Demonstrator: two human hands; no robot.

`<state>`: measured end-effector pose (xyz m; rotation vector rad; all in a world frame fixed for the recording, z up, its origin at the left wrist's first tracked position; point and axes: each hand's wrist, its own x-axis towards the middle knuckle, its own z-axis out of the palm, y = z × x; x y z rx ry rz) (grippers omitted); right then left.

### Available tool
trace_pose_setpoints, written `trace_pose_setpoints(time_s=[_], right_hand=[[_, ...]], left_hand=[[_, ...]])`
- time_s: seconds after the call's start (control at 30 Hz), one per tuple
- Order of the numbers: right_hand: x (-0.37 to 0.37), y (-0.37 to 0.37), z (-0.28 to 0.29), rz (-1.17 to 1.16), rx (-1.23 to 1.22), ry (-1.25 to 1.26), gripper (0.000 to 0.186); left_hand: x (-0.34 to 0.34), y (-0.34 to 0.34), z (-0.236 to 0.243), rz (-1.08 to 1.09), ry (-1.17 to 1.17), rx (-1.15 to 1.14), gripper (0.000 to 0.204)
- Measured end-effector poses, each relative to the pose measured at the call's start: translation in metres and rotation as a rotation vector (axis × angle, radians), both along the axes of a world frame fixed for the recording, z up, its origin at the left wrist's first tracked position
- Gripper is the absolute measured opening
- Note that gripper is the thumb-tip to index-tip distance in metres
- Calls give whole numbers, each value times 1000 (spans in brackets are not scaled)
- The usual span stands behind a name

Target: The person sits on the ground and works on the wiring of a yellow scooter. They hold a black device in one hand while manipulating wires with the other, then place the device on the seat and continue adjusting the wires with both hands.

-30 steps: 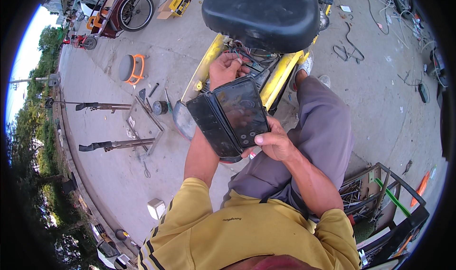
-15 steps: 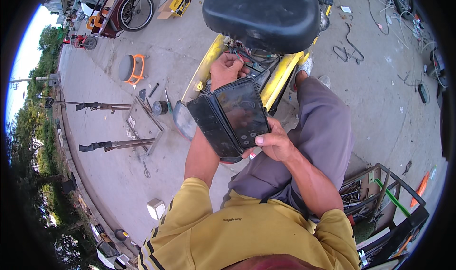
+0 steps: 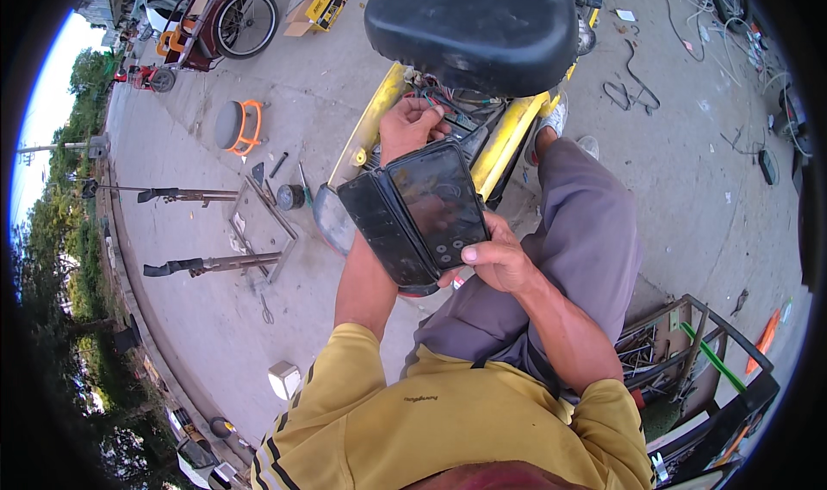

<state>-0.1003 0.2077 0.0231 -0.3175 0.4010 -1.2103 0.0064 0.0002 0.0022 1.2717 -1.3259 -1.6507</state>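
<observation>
My right hand (image 3: 498, 255) grips a dark smartphone (image 3: 439, 201) at its lower right corner, thumb across the front. The phone sits in a black flip case (image 3: 385, 229) that hangs open to the left. Beyond it, my left hand (image 3: 412, 128) reaches into the open body of a yellow-framed vehicle (image 3: 379, 115), fingers pinched on a thin greenish wire (image 3: 431, 102). More wires and dark parts lie around those fingertips, partly hidden by the phone and hand. A black padded seat (image 3: 472, 29) covers the far side of the opening.
Left on the concrete are an orange-legged stool (image 3: 241, 126), a metal frame (image 3: 284, 223), a round dark can (image 3: 290, 197) and small tools. A tricycle (image 3: 215, 24) and a yellow carton (image 3: 327, 3) stand farther off. At the lower right is a metal rack (image 3: 689, 352); cords (image 3: 633, 93) lie right.
Almost everything holds still. The view has shifted very slightly, and both hands keep their places on the phone and the wire.
</observation>
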Motion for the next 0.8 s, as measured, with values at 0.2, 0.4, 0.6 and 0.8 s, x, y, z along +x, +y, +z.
trace_pose_setpoints(time_s=[0.2, 0.4, 0.6, 0.8], right_hand=[[0, 0, 0, 3, -5, 5, 67], [-1, -1, 3, 11, 0, 4, 66], [0, 0, 0, -3, 4, 8, 68], [-1, 0, 3, -9, 1, -1, 70]], left_hand=[[2, -1, 0, -23, 28, 1, 16], [4, -2, -4, -31, 59, -6, 17], [0, 2, -3, -9, 68, -27, 19], [-3, 4, 0, 65, 42, -33, 20]])
